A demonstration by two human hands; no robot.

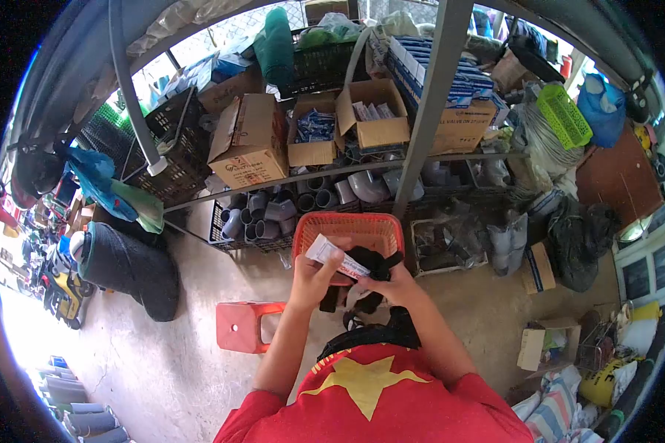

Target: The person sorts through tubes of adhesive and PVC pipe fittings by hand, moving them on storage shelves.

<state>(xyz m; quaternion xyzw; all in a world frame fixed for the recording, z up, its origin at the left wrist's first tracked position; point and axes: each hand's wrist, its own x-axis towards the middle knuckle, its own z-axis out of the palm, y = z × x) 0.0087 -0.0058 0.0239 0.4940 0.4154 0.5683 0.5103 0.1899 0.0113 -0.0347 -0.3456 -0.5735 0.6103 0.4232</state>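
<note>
"VALVE" can be read on the cardboard box [462, 135] far off, right of the post. Red capitals on the white packet [352, 266] and dark print on the open carton [250, 151], far left, are too blurred.

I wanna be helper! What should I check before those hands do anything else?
1. Packet held: ok, the left hand has it.
2. Right hand close by: ok, it is at the packet's lower end.
3. Basket near: ok, right in front of the hands.
4. Whole inside of the basket in sight: not ok, the hands and packet hide part.
5. Packet sealed: cannot tell, fingers cover some of it.
6. Stool nearby: ok, left of the left arm.
</note>
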